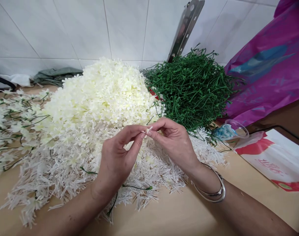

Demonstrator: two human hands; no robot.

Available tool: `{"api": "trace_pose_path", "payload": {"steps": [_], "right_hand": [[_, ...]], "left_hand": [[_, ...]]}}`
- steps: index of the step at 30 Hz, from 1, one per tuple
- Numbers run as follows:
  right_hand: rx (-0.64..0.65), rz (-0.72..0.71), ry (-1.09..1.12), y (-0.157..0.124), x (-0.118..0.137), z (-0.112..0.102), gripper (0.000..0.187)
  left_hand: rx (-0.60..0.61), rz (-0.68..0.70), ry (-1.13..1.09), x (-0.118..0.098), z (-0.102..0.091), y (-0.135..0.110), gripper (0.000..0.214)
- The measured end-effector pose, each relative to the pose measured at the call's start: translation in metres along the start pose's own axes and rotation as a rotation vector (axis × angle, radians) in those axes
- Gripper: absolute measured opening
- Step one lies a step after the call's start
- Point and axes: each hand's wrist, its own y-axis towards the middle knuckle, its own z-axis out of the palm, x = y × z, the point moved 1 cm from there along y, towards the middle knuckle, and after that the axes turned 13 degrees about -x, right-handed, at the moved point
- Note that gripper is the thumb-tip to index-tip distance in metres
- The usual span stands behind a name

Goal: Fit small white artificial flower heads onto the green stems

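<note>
My left hand (121,152) and my right hand (175,141) meet fingertip to fingertip above the piles. Between their pinched thumbs and forefingers is a small white artificial flower (148,129), mostly covered by the fingers. Behind them rises a big heap of cream-white artificial blossoms (107,95). Under my hands spread thin white plastic sprigs (73,173). A heap of green plastic stems (191,88) sits just beyond my right hand. One loose green stem (137,187) lies on the white sprigs near my left wrist.
Flowers on green stems (9,127) lie at the left. At the right are a purple plastic bag (269,68), a clear plastic cup (231,129) with something blue and white, and a red-and-white packet (277,160). A metal bracket (186,29) leans against the tiled wall.
</note>
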Motion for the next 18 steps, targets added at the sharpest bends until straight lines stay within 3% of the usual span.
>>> {"api": "trace_pose_path", "payload": {"steps": [4, 7, 12, 18], "right_hand": [[-0.042, -0.181, -0.044, -0.001, 0.005, 0.000, 0.013], [-0.027, -0.234, -0.018, -0.004, 0.011, 0.001, 0.014], [-0.015, -0.197, 0.009, -0.011, 0.015, 0.003, 0.012], [-0.024, -0.146, -0.010, -0.010, 0.010, 0.002, 0.016]], "left_hand": [[-0.026, -0.054, -0.076, -0.001, 0.003, -0.002, 0.005], [-0.063, -0.042, -0.131, -0.004, 0.004, -0.004, 0.003], [-0.063, 0.011, -0.078, -0.011, 0.001, -0.005, 0.008], [0.014, -0.114, -0.178, -0.007, 0.004, -0.004, 0.006]]}}
